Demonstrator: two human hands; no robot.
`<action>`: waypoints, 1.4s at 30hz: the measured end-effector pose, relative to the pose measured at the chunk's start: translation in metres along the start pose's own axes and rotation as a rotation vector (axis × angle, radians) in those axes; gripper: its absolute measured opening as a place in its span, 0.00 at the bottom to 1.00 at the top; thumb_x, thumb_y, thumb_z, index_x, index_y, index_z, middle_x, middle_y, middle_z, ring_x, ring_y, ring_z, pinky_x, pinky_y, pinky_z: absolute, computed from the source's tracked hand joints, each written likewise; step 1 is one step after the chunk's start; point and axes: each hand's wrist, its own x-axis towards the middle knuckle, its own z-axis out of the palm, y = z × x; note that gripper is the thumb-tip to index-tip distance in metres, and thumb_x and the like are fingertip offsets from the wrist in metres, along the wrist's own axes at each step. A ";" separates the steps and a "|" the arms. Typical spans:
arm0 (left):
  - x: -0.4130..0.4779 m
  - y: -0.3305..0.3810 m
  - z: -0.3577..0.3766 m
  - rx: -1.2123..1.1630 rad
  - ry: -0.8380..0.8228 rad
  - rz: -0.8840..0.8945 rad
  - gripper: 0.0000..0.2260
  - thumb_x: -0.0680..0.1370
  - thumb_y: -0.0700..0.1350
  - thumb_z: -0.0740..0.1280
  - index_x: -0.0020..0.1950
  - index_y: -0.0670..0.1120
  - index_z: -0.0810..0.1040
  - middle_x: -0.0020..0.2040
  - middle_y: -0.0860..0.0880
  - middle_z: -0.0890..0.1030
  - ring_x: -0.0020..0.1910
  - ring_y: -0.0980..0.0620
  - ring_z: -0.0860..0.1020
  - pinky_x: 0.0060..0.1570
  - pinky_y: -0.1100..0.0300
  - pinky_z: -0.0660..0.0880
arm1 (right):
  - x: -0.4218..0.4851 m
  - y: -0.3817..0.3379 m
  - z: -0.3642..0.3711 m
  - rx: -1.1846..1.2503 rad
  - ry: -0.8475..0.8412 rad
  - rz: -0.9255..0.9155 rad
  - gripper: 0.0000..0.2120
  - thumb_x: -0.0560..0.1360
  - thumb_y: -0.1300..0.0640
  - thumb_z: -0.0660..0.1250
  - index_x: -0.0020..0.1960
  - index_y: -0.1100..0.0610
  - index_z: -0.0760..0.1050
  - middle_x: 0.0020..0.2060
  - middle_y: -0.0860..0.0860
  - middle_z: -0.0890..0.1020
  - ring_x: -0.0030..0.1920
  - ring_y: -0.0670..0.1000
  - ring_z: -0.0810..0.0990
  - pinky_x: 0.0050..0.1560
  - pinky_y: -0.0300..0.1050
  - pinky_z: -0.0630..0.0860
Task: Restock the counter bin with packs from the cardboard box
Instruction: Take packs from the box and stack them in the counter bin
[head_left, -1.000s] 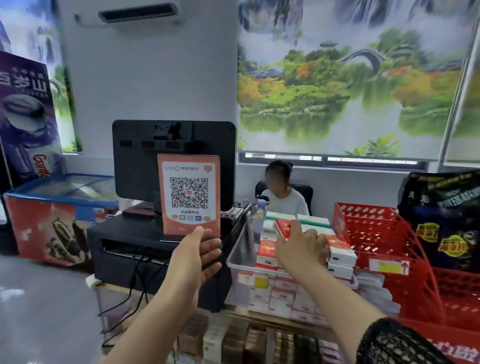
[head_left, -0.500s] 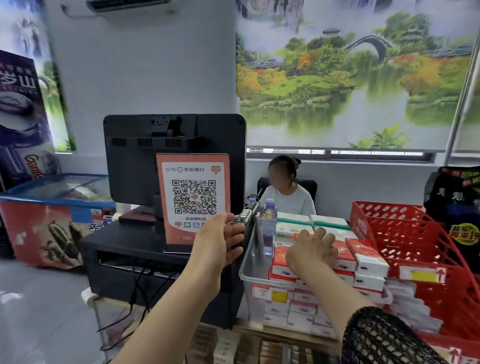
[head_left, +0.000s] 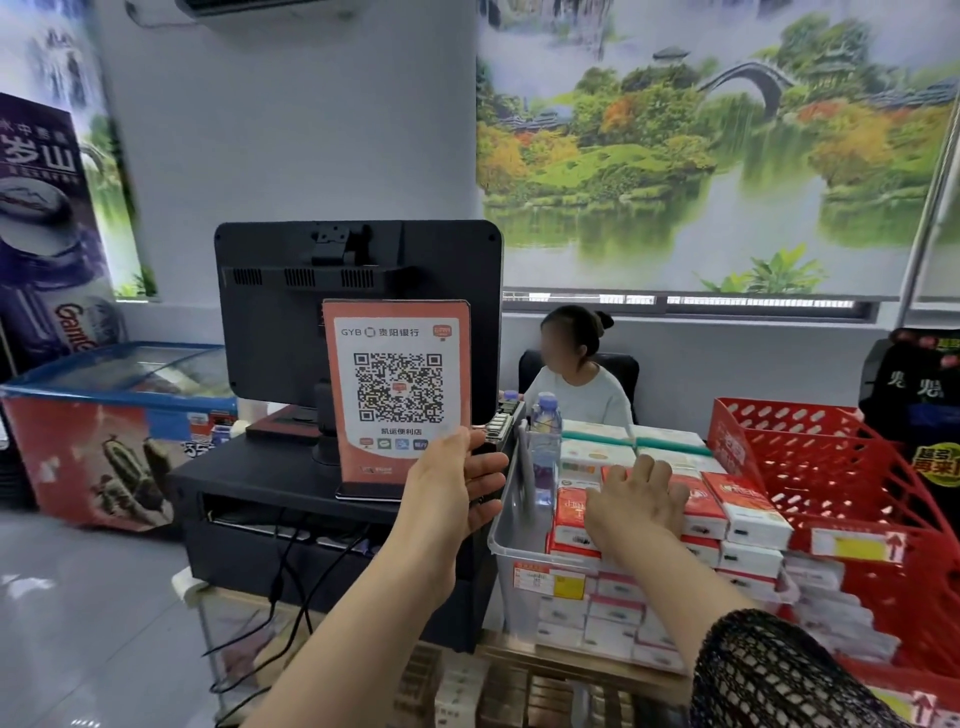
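Shop desk: my right hand (head_left: 636, 506) lies flat on red-and-white card packs (head_left: 571, 514) in the clear plastic bin (head_left: 511, 551).
Fingers spread, packs directly beneath; left hand (head_left: 457, 483) loose, empty, beside the bin's left wall.

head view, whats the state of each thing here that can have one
left hand, open, holding nothing, in front of the QR code sign
right hand, open, spread flat on the top red-and-white packs
clear counter bin, heaped past its rim with those packs
water bottle, upright, capped
QR code sign, upright
chest freezer, glass lid closed
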 end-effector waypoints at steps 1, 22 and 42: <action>0.000 0.000 -0.001 0.002 0.001 -0.001 0.11 0.81 0.49 0.58 0.55 0.49 0.78 0.49 0.46 0.84 0.50 0.49 0.81 0.48 0.55 0.78 | 0.001 0.000 0.000 -0.004 -0.004 -0.007 0.24 0.79 0.46 0.50 0.70 0.56 0.64 0.67 0.57 0.64 0.64 0.57 0.62 0.60 0.53 0.62; -0.043 -0.058 -0.067 -0.012 0.322 -0.081 0.09 0.81 0.47 0.60 0.55 0.46 0.78 0.48 0.44 0.83 0.44 0.47 0.80 0.40 0.57 0.76 | -0.136 -0.076 -0.004 1.098 0.049 -0.574 0.10 0.79 0.55 0.59 0.60 0.54 0.72 0.55 0.50 0.75 0.50 0.47 0.75 0.54 0.43 0.72; -0.133 -0.407 -0.217 0.163 0.562 -0.535 0.07 0.81 0.45 0.60 0.54 0.47 0.76 0.45 0.47 0.80 0.44 0.49 0.78 0.43 0.55 0.76 | -0.308 -0.088 0.334 0.969 -0.730 -0.324 0.07 0.81 0.51 0.55 0.57 0.44 0.68 0.53 0.45 0.77 0.52 0.46 0.78 0.43 0.35 0.72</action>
